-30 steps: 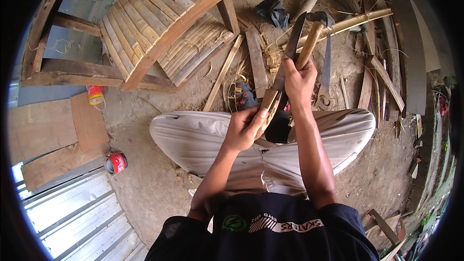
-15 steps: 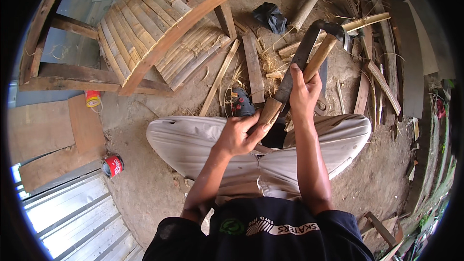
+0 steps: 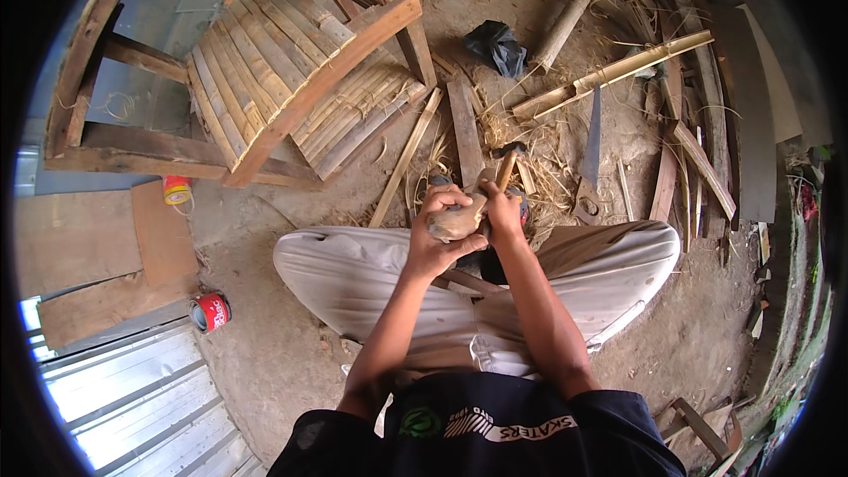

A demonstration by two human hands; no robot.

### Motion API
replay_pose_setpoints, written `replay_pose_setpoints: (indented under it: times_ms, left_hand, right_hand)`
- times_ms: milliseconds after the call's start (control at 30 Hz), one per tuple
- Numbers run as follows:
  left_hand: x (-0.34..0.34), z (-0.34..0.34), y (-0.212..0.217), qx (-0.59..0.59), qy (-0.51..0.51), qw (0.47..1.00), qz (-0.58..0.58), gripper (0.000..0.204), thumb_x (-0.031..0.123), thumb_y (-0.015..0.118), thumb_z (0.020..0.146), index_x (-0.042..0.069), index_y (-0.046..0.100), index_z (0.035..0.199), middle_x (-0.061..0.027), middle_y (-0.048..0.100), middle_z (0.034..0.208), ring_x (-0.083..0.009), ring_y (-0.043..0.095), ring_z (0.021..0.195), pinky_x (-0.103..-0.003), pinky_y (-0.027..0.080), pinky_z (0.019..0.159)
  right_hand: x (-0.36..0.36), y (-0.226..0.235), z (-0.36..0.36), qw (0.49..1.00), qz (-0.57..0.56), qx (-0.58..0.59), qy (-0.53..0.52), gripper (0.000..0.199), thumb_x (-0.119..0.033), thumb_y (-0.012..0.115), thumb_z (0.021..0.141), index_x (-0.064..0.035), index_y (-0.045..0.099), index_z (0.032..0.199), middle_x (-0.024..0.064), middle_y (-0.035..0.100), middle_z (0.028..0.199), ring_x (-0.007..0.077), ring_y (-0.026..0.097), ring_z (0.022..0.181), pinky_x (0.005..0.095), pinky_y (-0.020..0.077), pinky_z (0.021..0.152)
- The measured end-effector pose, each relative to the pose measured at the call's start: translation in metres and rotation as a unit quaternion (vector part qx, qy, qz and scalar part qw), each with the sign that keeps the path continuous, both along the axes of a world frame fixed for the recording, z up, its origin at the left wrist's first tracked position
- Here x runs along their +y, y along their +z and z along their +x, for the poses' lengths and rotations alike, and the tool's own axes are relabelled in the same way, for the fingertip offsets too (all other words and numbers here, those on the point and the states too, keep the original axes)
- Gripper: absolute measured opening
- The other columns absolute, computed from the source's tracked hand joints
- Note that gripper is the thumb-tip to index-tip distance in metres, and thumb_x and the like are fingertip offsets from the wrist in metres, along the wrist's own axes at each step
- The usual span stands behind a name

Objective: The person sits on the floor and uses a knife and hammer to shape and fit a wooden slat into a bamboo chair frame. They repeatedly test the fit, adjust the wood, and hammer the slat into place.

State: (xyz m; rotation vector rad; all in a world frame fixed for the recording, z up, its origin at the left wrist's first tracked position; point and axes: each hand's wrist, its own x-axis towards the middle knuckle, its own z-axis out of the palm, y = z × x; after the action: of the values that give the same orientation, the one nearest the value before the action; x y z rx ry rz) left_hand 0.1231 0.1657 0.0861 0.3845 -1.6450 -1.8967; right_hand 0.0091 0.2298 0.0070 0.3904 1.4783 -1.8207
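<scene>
In front of my crossed legs, my left hand (image 3: 429,243) is wrapped round the wooden handle of a machete (image 3: 458,223). The handle's thick butt faces up toward me, and the blade is hidden beneath it and the hands. Close against it on the right, my right hand (image 3: 504,213) is closed on a claw hammer (image 3: 506,171), whose wooden handle sticks out past the fingers with the dark head on the far side. Whether the right fingers also touch the machete, I cannot tell.
A bamboo-slat chair (image 3: 265,62) lies tipped at the far left. A handsaw (image 3: 590,155), split bamboo (image 3: 627,68), a black plastic bag (image 3: 497,47) and wood shavings lie on the dirt floor ahead. Boards (image 3: 693,159) line the right; a red can (image 3: 211,312) stands left.
Both hands have drawn in and lowered toward my lap. The machete has turned so its butt faces me and its blade no longer shows. The hammer has come nearer, and the handsaw is uncovered.
</scene>
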Motion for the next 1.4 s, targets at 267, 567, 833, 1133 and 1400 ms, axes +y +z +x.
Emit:
replay_pose_setpoints:
  times_ms: [267,567,833,1133,1400]
  left_hand:
    - [-0.024,-0.042,-0.045,0.157,0.178,0.947,0.216,0.025,-0.003,0.065,0.081,0.005,0.047,0.097,-0.0062,0.058,0.077,-0.0162,0.058,0.07,-0.033,0.05,0.073]
    - [-0.072,-0.099,-0.06,0.053,0.084,0.992,0.071,0.014,0.002,0.061,0.079,0.005,0.049,0.086,-0.0014,0.049,0.068,-0.0102,0.049,0.054,-0.026,0.04,0.048]
    - [-0.089,-0.126,-0.061,0.027,0.028,0.998,0.041,0.012,0.003,0.061,0.076,0.005,0.052,0.082,-0.0012,0.051,0.064,-0.0097,0.05,0.05,-0.025,0.039,0.045]
    - [-0.07,-0.133,-0.055,0.007,0.047,0.998,-0.042,0.014,0.005,0.064,0.072,0.004,0.057,0.084,0.0004,0.053,0.069,-0.0078,0.049,0.063,-0.028,0.043,0.057]
    - [-0.069,-0.134,-0.054,-0.038,0.013,0.998,-0.041,0.018,0.007,0.066,0.072,0.002,0.057,0.086,-0.0017,0.056,0.07,-0.009,0.052,0.065,-0.031,0.046,0.058]
  right_hand:
    - [0.008,-0.027,0.004,0.995,0.0,-0.02,0.097,0.041,-0.041,0.055,0.1,-0.0043,0.054,0.082,-0.0008,0.044,0.059,0.0099,0.041,0.044,0.0287,0.036,0.04]
    - [0.063,0.039,0.01,0.978,0.102,0.116,0.139,0.045,-0.046,0.049,0.101,-0.0028,0.054,0.089,-0.0031,0.041,0.056,0.0055,0.038,0.04,0.0235,0.0305,0.036]
    - [0.064,0.172,-0.006,0.932,-0.031,0.319,0.166,0.052,-0.043,0.034,0.106,0.0034,0.057,0.097,-0.0021,0.046,0.058,0.0053,0.042,0.047,0.0217,0.0322,0.043]
    - [0.032,0.197,-0.04,0.83,0.163,0.371,0.384,0.046,-0.038,0.039,0.106,0.0017,0.057,0.09,0.0085,0.054,0.059,0.0192,0.053,0.051,0.0345,0.042,0.049]
    - [0.047,0.221,-0.035,0.777,-0.104,0.586,0.204,0.049,-0.041,0.033,0.106,0.0004,0.049,0.085,0.0017,0.044,0.057,0.01,0.043,0.048,0.0266,0.0335,0.041]
